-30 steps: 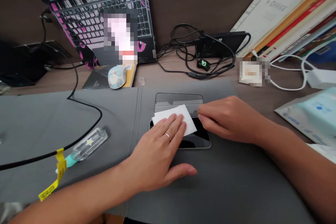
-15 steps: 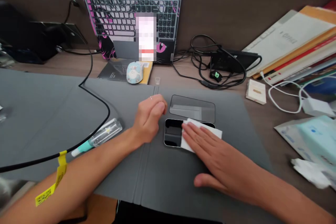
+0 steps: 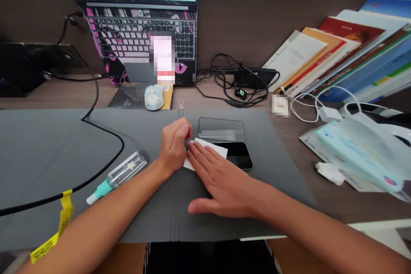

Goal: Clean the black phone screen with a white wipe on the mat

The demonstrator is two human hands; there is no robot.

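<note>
A smartphone [image 3: 239,156] lies on the grey desk mat with its black screen up. Over its left part, a folded white wipe [image 3: 217,148] rests beneath the fingers of my right hand [image 3: 221,184], which lie flat and straight with the thumb held apart. Beside the phone's left end my left hand [image 3: 175,145] is closed in a fist on the mat; whatever it may hold is hidden. A clear screen protector [image 3: 221,129] with a black border lies just behind the phone. Left of my left forearm is a transparent spray bottle [image 3: 126,170] with a teal neck.
At the back stands an open laptop [image 3: 141,38], with a light blue mouse [image 3: 154,97] in front. A black cable [image 3: 112,130] crosses the left of the mat [image 3: 58,150]. On the right are books [image 3: 337,51], a tissue pack [image 3: 356,150] and a crumpled tissue [image 3: 330,173].
My right hand has slid the wipe leftward along the phone, uncovering its right end and covering its left. My left fist stays closed. The camera view has turned toward the right.
</note>
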